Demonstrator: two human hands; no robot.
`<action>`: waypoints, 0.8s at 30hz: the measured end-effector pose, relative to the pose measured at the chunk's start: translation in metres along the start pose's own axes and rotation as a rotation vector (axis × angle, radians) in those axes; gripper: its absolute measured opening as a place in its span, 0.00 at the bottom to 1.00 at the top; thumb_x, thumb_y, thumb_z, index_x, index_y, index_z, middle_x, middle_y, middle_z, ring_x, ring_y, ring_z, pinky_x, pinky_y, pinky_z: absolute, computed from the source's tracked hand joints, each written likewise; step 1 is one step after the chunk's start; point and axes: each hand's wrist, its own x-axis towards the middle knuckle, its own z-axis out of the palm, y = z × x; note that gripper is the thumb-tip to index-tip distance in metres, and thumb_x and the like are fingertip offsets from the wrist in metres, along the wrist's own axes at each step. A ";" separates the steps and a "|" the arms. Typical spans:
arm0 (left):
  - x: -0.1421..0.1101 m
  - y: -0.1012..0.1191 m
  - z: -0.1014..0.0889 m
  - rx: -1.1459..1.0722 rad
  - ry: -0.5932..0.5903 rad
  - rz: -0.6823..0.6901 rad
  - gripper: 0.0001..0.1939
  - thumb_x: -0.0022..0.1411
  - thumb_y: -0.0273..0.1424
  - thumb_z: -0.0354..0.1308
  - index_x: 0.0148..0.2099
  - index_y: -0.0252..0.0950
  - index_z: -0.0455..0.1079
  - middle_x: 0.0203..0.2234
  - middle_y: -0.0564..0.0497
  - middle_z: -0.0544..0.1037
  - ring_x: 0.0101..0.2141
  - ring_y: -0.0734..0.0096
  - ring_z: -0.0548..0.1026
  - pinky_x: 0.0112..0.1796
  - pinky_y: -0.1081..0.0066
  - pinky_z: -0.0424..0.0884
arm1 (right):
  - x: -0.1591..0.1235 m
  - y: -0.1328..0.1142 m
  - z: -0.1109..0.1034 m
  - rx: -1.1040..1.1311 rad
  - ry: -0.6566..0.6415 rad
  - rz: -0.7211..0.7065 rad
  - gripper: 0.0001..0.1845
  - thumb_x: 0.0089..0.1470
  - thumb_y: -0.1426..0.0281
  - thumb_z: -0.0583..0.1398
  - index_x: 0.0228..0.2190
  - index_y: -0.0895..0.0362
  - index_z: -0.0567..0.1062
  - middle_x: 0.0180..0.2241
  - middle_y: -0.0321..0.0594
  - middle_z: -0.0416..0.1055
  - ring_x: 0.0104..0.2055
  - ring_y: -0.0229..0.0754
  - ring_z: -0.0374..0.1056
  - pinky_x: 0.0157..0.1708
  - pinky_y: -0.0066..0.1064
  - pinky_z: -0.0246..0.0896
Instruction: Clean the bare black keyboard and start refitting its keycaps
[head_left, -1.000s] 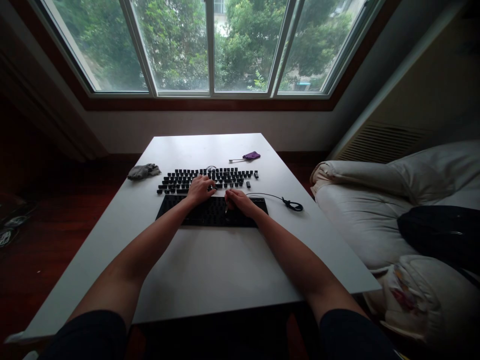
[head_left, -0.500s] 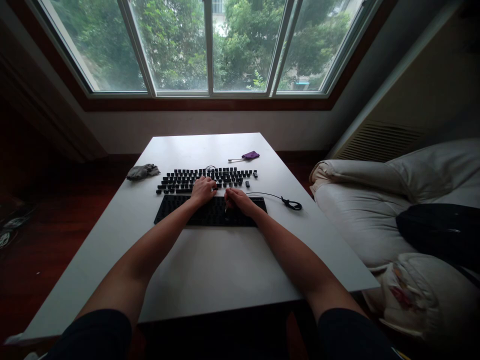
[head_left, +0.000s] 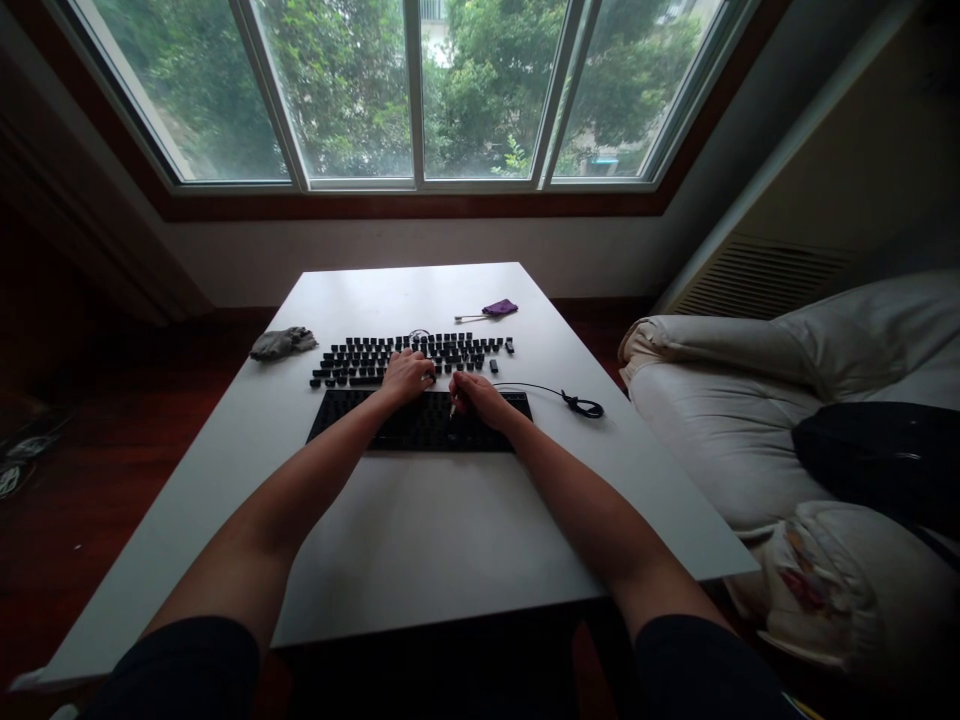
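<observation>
A black keyboard (head_left: 349, 418) lies on the white table, its key area too dark to make out well. My left hand (head_left: 407, 376) rests at its far edge, by the loose keycaps (head_left: 352, 352), with fingers curled and closed; something small and dark shows at the fingertips, too small to name. My right hand (head_left: 478, 397) is closed in a pinch round a thin tool (head_left: 452, 411) with a light tip, which points down at the right part of the keyboard. Several rows of black keycaps stand behind the keyboard, partly hidden by my left hand.
A crumpled grey cloth (head_left: 283, 343) lies at the table's left edge. Further back are a purple pouch (head_left: 500, 308) and a thin stick (head_left: 471, 319). A coiled black cable (head_left: 583, 407) lies right of the keyboard. A pale sofa (head_left: 697, 400) stands to the right of the table (head_left: 420, 540).
The whole view has shifted very slightly. Both hands stay in nearly the same places over the keyboard, and the thin tool remains in my right hand.
</observation>
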 end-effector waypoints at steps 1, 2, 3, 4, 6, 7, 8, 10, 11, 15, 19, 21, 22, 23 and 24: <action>0.001 0.000 0.000 -0.003 0.000 -0.001 0.08 0.61 0.37 0.62 0.41 0.44 0.79 0.40 0.46 0.78 0.47 0.52 0.70 0.48 0.55 0.61 | 0.000 0.000 0.000 -0.001 -0.002 0.001 0.29 0.52 0.42 0.62 0.28 0.57 0.71 0.19 0.32 0.67 0.19 0.33 0.61 0.20 0.25 0.54; 0.001 0.001 0.000 -0.007 0.000 -0.004 0.08 0.61 0.36 0.62 0.41 0.44 0.79 0.40 0.46 0.79 0.47 0.51 0.70 0.48 0.55 0.61 | 0.000 0.000 -0.001 -0.003 -0.001 0.003 0.30 0.52 0.41 0.62 0.28 0.57 0.71 0.19 0.32 0.67 0.19 0.33 0.61 0.20 0.25 0.54; 0.002 0.001 0.000 -0.010 0.000 -0.009 0.08 0.60 0.36 0.62 0.41 0.44 0.79 0.40 0.46 0.79 0.47 0.51 0.70 0.48 0.55 0.62 | 0.000 0.001 -0.001 -0.007 -0.001 0.006 0.30 0.52 0.41 0.62 0.29 0.57 0.71 0.19 0.32 0.67 0.19 0.33 0.61 0.20 0.25 0.54; 0.002 0.001 0.000 -0.013 -0.001 -0.014 0.08 0.60 0.36 0.62 0.41 0.44 0.79 0.40 0.46 0.79 0.47 0.51 0.70 0.47 0.55 0.62 | 0.000 0.001 -0.001 -0.011 -0.001 0.009 0.30 0.52 0.41 0.62 0.29 0.57 0.71 0.19 0.32 0.67 0.19 0.33 0.61 0.20 0.25 0.54; 0.003 0.001 -0.001 -0.016 -0.004 -0.028 0.07 0.59 0.36 0.62 0.40 0.43 0.79 0.40 0.46 0.79 0.47 0.51 0.70 0.47 0.55 0.62 | 0.000 0.001 -0.001 -0.013 -0.002 0.012 0.30 0.52 0.41 0.62 0.29 0.57 0.71 0.19 0.32 0.67 0.19 0.34 0.61 0.21 0.25 0.54; 0.003 0.000 -0.001 -0.017 -0.004 -0.033 0.07 0.59 0.36 0.62 0.40 0.43 0.79 0.40 0.46 0.79 0.47 0.51 0.70 0.48 0.55 0.62 | 0.000 0.001 -0.001 -0.013 -0.003 0.011 0.30 0.52 0.41 0.62 0.29 0.57 0.71 0.19 0.32 0.67 0.20 0.34 0.61 0.21 0.25 0.55; 0.003 0.000 -0.001 -0.017 -0.002 -0.038 0.07 0.59 0.35 0.63 0.40 0.43 0.78 0.40 0.46 0.79 0.47 0.52 0.70 0.48 0.55 0.62 | 0.000 0.001 -0.001 -0.011 -0.006 0.011 0.30 0.52 0.41 0.62 0.29 0.57 0.71 0.19 0.32 0.67 0.20 0.34 0.62 0.21 0.25 0.55; 0.002 -0.001 -0.001 -0.018 0.008 -0.044 0.07 0.58 0.35 0.62 0.40 0.42 0.77 0.40 0.45 0.78 0.47 0.52 0.69 0.48 0.55 0.62 | 0.000 0.001 -0.001 -0.009 -0.010 0.009 0.30 0.52 0.41 0.62 0.29 0.57 0.71 0.18 0.32 0.67 0.20 0.34 0.62 0.21 0.25 0.54; 0.002 -0.002 -0.001 -0.020 0.013 -0.048 0.07 0.58 0.34 0.62 0.40 0.42 0.77 0.40 0.45 0.78 0.47 0.52 0.69 0.47 0.56 0.62 | 0.000 0.001 -0.001 -0.008 -0.012 0.008 0.30 0.52 0.41 0.62 0.29 0.57 0.71 0.18 0.32 0.67 0.20 0.34 0.61 0.21 0.25 0.54; 0.001 -0.003 0.000 -0.039 0.015 -0.066 0.08 0.57 0.34 0.63 0.41 0.42 0.76 0.40 0.46 0.78 0.46 0.53 0.70 0.46 0.57 0.62 | 0.000 0.000 0.000 -0.008 -0.016 -0.002 0.29 0.53 0.42 0.62 0.29 0.57 0.71 0.18 0.31 0.66 0.19 0.33 0.60 0.20 0.25 0.53; -0.001 -0.002 0.000 -0.048 0.015 -0.065 0.09 0.56 0.34 0.63 0.42 0.43 0.75 0.40 0.47 0.78 0.46 0.53 0.70 0.46 0.58 0.62 | 0.000 0.000 0.000 -0.012 -0.016 -0.001 0.29 0.53 0.42 0.62 0.29 0.57 0.71 0.18 0.31 0.67 0.19 0.33 0.60 0.20 0.25 0.54; -0.002 -0.003 -0.001 -0.051 0.021 -0.066 0.09 0.57 0.34 0.63 0.42 0.43 0.76 0.40 0.47 0.78 0.46 0.53 0.70 0.46 0.57 0.62 | 0.001 0.001 -0.001 -0.015 -0.015 0.002 0.29 0.53 0.42 0.62 0.29 0.57 0.71 0.18 0.31 0.66 0.19 0.33 0.60 0.20 0.25 0.53; -0.002 -0.003 -0.002 -0.053 0.025 -0.068 0.09 0.57 0.34 0.63 0.42 0.43 0.76 0.40 0.47 0.78 0.46 0.53 0.70 0.46 0.57 0.62 | 0.001 0.002 -0.002 -0.016 -0.016 0.004 0.29 0.53 0.42 0.62 0.29 0.57 0.71 0.18 0.31 0.66 0.19 0.33 0.60 0.20 0.25 0.53; -0.003 -0.004 -0.003 -0.054 0.027 -0.069 0.10 0.57 0.34 0.63 0.43 0.43 0.76 0.40 0.47 0.79 0.46 0.53 0.70 0.46 0.57 0.62 | 0.001 0.002 -0.002 -0.017 -0.017 0.004 0.29 0.53 0.42 0.62 0.29 0.57 0.71 0.18 0.31 0.67 0.19 0.33 0.60 0.20 0.25 0.53; -0.003 -0.005 -0.004 -0.053 0.029 -0.071 0.10 0.58 0.34 0.62 0.43 0.43 0.76 0.40 0.47 0.79 0.46 0.53 0.70 0.46 0.57 0.63 | 0.001 0.002 -0.002 -0.018 -0.019 0.004 0.29 0.53 0.42 0.62 0.29 0.57 0.71 0.18 0.32 0.67 0.19 0.34 0.60 0.20 0.25 0.54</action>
